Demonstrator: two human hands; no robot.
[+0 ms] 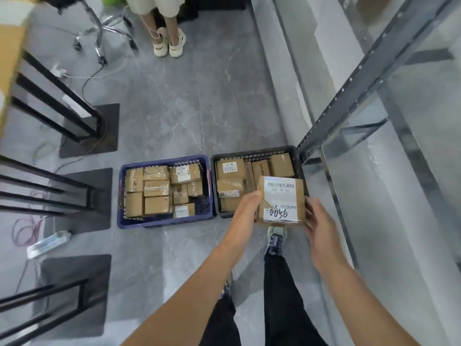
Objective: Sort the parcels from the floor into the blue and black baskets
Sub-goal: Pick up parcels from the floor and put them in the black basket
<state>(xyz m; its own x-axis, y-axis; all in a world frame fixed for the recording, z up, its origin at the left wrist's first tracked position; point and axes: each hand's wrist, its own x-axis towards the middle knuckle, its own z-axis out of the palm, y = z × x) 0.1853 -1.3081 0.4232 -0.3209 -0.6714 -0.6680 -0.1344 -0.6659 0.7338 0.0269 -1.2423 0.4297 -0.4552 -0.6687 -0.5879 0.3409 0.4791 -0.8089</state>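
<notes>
I hold a brown cardboard parcel with a white label marked "0056" above the near right corner of the black basket. My left hand grips its left edge, thumb on top. My right hand holds its right side with the fingers against the box. The black basket holds several brown parcels. To its left, touching it, the blue basket is packed with several more brown parcels.
A grey metal shelving rack rises on the right, its post beside the black basket. Black table frames and cables line the left, with a power strip on the floor. Another person's feet and a chair base are at the far end.
</notes>
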